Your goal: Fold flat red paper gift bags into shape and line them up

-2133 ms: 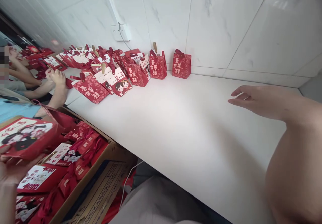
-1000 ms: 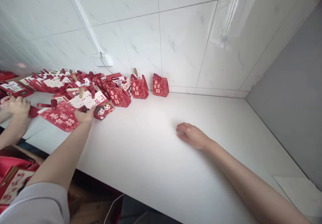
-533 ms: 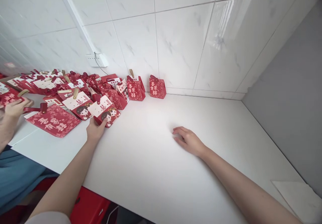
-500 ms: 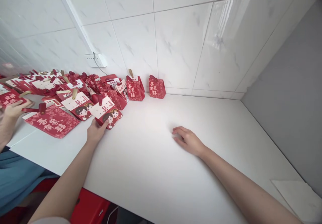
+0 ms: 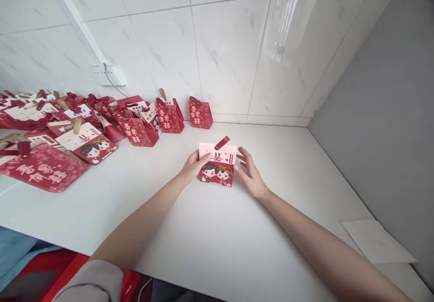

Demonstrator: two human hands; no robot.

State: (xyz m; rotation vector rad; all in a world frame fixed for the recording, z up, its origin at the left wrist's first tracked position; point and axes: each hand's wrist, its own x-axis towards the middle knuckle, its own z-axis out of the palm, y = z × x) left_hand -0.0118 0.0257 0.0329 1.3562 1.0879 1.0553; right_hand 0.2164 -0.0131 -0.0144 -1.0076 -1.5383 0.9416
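Setting one gift box (image 5: 217, 172) mid-frame: your left hand (image 5: 194, 165) pinches its edge, right hand (image 5: 250, 173) spread beside; other boxes (image 5: 137, 130) crowd upper left

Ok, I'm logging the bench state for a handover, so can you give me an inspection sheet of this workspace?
Surface: white counter, no spills seen.
Job's things: one small red box with a cartoon couple, upright between the hands, red strap on top.
Clutter: many more red boxes along the left and back, some upright, some lying flat; a white sheet near the right edge.
Grippers: left hand holds the box's left edge; right hand open, fingertips at its right edge.
Cables: one thin cable runs down from a socket on the wall.
Surroundings: tiled wall behind, grey wall at right.
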